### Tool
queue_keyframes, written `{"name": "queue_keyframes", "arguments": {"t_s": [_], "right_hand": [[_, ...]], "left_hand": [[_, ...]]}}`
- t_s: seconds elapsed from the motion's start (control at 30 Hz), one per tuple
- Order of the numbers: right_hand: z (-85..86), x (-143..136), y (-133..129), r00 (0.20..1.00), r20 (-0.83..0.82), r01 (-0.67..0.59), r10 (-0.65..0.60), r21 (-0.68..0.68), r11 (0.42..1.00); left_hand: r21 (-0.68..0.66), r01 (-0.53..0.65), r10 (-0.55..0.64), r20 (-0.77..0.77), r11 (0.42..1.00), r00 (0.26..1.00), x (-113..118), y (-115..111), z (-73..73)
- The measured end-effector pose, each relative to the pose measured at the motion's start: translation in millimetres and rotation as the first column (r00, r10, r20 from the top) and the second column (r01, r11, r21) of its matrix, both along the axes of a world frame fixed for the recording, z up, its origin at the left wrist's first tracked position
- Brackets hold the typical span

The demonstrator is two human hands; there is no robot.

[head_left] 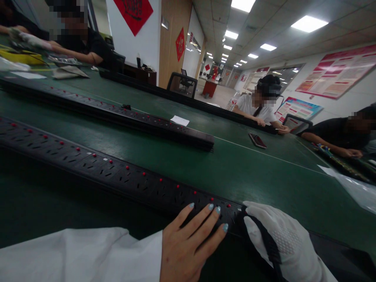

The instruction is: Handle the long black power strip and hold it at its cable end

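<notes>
A long black power strip (pixel 116 172) with a row of red buttons or lights lies across the green table in front of me. My left hand (pixel 194 239), bare with light blue nails, rests on top of the strip close to its right end, fingers stretched and slightly apart. At that end, my right hand (pixel 282 237) wears a white dotted glove. Its thumb and fingers are closed round a thick black cable (pixel 266 239), which curves down from the strip's end. Part of the cable is hidden by the glove.
A second power strip (pixel 132 117) lies parallel beyond mine, with a white paper slip (pixel 179 120) beside it. A dark phone (pixel 257 140) and a clear plastic bag (pixel 357 190) lie to the right. Several people sit round the green table (pixel 235 168), their hands at other work.
</notes>
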State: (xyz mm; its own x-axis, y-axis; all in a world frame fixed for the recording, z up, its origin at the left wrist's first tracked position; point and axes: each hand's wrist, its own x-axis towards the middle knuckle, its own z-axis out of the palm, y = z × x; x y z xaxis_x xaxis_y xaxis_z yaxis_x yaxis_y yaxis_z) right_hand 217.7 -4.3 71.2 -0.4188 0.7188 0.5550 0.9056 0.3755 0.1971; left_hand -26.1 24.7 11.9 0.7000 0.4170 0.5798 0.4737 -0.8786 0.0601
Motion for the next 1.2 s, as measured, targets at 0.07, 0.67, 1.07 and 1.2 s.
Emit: {"name": "queue_keyframes", "arguments": {"t_s": [0.07,0.67,1.07,1.2], "right_hand": [[0.6,0.3,0.0,1.0,0.008,-0.008,0.008,0.002,1.0],[0.8,0.1,1.0,1.0,0.011,-0.011,0.011,0.007,1.0],[3.3,-1.6,1.0,1.0,0.016,-0.016,0.016,0.001,1.0],[2.4,-1.0,1.2,1.0,0.02,-0.001,0.002,-0.011,1.0]], "left_hand": [[0.002,0.0,0.0,0.007,1.0,1.0,0.3,0.0,-0.5],[-0.001,-0.01,0.01,0.037,1.0,0.999,1.7,-0.6,0.4],[-0.02,-0.009,0.01,0.046,1.0,0.999,1.8,-0.7,0.0],[-0.019,-0.005,0.005,0.033,1.0,0.999,2.1,-0.7,-0.8]]}}
